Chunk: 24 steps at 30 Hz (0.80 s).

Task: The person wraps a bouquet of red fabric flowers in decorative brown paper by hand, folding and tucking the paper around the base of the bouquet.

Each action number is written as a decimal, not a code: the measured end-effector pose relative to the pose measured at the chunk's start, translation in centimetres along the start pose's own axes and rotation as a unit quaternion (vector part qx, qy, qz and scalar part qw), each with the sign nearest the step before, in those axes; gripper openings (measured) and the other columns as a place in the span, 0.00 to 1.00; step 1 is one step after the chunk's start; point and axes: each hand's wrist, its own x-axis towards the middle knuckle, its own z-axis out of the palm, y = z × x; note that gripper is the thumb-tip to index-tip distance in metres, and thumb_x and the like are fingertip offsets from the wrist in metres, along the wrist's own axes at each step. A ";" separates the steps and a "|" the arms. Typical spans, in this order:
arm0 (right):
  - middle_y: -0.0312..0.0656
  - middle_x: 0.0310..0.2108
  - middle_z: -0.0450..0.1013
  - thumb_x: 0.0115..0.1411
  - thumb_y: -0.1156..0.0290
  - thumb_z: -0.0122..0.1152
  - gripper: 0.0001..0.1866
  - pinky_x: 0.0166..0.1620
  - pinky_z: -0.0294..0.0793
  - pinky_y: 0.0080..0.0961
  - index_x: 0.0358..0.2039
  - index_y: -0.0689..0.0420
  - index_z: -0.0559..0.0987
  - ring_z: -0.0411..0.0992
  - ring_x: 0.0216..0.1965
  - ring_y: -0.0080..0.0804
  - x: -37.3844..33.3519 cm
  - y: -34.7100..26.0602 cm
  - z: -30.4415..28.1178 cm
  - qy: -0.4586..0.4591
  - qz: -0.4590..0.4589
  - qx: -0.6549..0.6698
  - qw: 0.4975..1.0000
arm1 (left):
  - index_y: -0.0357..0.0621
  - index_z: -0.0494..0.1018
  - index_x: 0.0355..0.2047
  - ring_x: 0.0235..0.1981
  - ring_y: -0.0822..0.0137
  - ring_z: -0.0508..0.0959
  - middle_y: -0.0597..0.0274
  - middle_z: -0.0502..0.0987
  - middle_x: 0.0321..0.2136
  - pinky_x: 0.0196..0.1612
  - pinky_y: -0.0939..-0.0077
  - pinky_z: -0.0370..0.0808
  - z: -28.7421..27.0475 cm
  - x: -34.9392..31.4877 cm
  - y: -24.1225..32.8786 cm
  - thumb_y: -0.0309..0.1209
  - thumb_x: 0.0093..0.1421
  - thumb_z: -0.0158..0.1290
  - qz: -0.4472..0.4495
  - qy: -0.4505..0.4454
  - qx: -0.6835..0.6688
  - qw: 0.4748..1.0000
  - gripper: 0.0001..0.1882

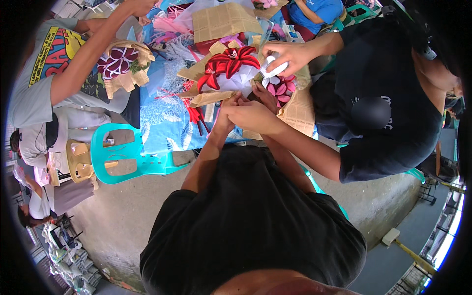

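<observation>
A bouquet with dark-edged red fabric flowers [231, 63], white inner paper [237, 81] and brown newsprint wrapping paper [212, 98] lies in front of me at the table edge. My left hand [227, 112] pinches the wrapping paper's near edge; a co-worker's hand [248, 114] overlaps it. My right hand [265, 97] is closed against the bouquet's right side, beside a pink flower [281, 92], partly hidden behind that co-worker's forearm. The co-worker's other hand [285, 55] holds a white tool like a glue gun [273, 68], its tip pointing down near my right fingers.
A blue patterned tablecloth [169, 130] covers the table, with white netting [169, 98] and red ribbon-like strips [197, 117] on it. A turquoise chair [105, 164] stands at left. Another person holds a purple flower bouquet [120, 63]. The co-worker in black stands close on my right.
</observation>
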 end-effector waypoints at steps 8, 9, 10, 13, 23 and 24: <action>0.39 0.27 0.61 0.56 0.71 0.41 0.06 0.36 0.63 0.23 0.30 0.60 0.65 0.61 0.30 0.27 0.0 0.5 0.3 0.029 -0.001 -0.018 0.999 | 0.39 0.68 0.36 0.30 0.70 0.74 0.61 0.72 0.28 0.35 0.77 0.71 3.6 -0.1 0.6 0.32 0.61 0.41 0.039 0.201 0.098 0.974 0.10; 0.38 0.27 0.61 0.56 0.72 0.41 0.06 0.35 0.63 0.23 0.29 0.60 0.65 0.61 0.30 0.27 0.0 0.6 0.3 0.033 0.001 -0.026 0.999 | 0.39 0.67 0.37 0.31 0.70 0.74 0.60 0.72 0.30 0.36 0.77 0.71 8.8 -0.3 1.0 0.32 0.61 0.40 0.029 0.351 0.142 0.925 0.11; 0.38 0.27 0.61 0.56 0.72 0.40 0.06 0.35 0.63 0.23 0.29 0.60 0.65 0.61 0.30 0.27 0.1 0.6 0.3 0.037 -0.004 -0.037 0.999 | 0.39 0.67 0.39 0.32 0.70 0.74 0.59 0.72 0.31 0.37 0.77 0.71 10.2 -0.6 1.2 0.32 0.61 0.40 0.029 0.422 0.162 0.892 0.11; 0.37 0.26 0.60 0.57 0.72 0.39 0.06 0.35 0.62 0.22 0.29 0.59 0.64 0.60 0.30 0.25 0.3 0.8 -0.3 0.052 -0.010 -0.097 0.994 | 0.38 0.65 0.43 0.35 0.69 0.73 0.58 0.72 0.34 0.39 0.76 0.70 12.0 -0.8 1.4 0.32 0.61 0.40 0.019 0.487 0.186 0.853 0.14; 0.37 0.25 0.58 0.58 0.73 0.36 0.06 0.34 0.61 0.22 0.27 0.59 0.63 0.58 0.29 0.24 0.1 1.5 -1.5 0.197 -0.087 -0.876 0.432 | 0.39 0.64 0.48 0.37 0.67 0.74 0.56 0.72 0.36 0.41 0.74 0.72 13.0 -1.1 1.7 0.29 0.59 0.41 0.042 0.474 0.204 0.856 0.17; 0.36 0.25 0.58 0.58 0.73 0.36 0.06 0.34 0.61 0.22 0.27 0.59 0.63 0.58 0.28 0.24 -0.1 1.6 -0.4 0.208 -0.084 -0.878 0.423 | 0.39 0.65 0.48 0.37 0.67 0.74 0.56 0.73 0.36 0.40 0.74 0.72 12.8 -0.9 0.9 0.29 0.59 0.41 0.078 0.475 0.246 0.841 0.17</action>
